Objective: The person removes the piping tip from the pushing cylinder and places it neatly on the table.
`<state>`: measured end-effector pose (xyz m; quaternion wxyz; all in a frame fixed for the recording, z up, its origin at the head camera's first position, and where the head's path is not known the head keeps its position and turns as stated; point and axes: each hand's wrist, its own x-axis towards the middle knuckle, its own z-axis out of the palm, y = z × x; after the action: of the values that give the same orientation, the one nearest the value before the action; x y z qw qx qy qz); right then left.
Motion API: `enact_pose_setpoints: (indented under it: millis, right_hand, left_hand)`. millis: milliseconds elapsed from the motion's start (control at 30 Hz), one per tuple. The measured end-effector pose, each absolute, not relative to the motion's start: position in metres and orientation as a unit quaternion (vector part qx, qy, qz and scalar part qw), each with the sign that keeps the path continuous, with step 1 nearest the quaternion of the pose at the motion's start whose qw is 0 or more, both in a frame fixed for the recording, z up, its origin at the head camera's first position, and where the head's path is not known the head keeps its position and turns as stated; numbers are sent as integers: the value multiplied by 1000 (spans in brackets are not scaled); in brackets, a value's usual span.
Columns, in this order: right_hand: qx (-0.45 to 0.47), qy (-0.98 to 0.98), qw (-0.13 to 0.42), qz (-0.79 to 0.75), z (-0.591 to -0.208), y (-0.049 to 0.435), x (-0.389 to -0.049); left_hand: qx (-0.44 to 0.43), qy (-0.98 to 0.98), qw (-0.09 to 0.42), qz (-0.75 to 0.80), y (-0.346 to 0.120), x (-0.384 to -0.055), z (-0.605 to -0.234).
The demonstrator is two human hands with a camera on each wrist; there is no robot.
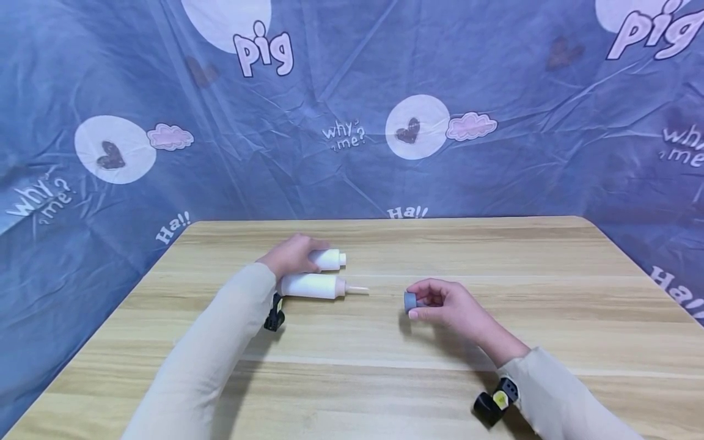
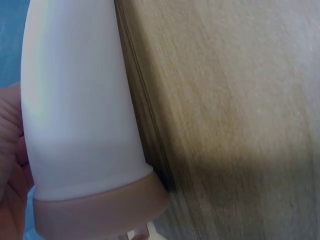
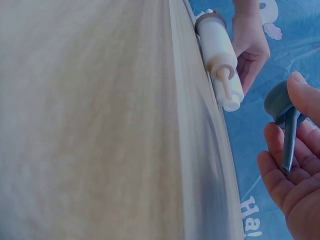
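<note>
My left hand (image 1: 291, 255) reaches over the far side of the table and grips a small white bottle (image 1: 328, 260) lying on its side, its cap end pointing right. Just in front of it lies a larger white bottle (image 1: 312, 286) with a thin pale nozzle pointing right and a brownish base ring (image 2: 100, 212); this bottle fills much of the left wrist view. At right, my right hand (image 1: 448, 307) pinches a grey-blue piece (image 1: 410, 302) between thumb and fingers, close over the table. In the right wrist view this piece (image 3: 278, 102) shows a round head and a thin stem (image 3: 289, 142).
The wooden table (image 1: 357, 385) extends around both hands. Behind it hangs a blue printed cloth (image 1: 308, 171), reaching down at both sides. Black wrist cameras sit on both sleeves, the right one (image 1: 495, 403) low over the table.
</note>
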<state>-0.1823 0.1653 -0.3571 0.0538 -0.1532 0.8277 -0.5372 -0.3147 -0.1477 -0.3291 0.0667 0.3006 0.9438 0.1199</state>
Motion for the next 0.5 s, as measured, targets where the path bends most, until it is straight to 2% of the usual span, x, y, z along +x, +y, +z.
enact_pose_setpoints:
  millis: [500]
  right_hand:
    - [-150,829,57,-536,-355,165,-181]
  left_hand:
    - [310,941,62,120,-150,-313,-326]
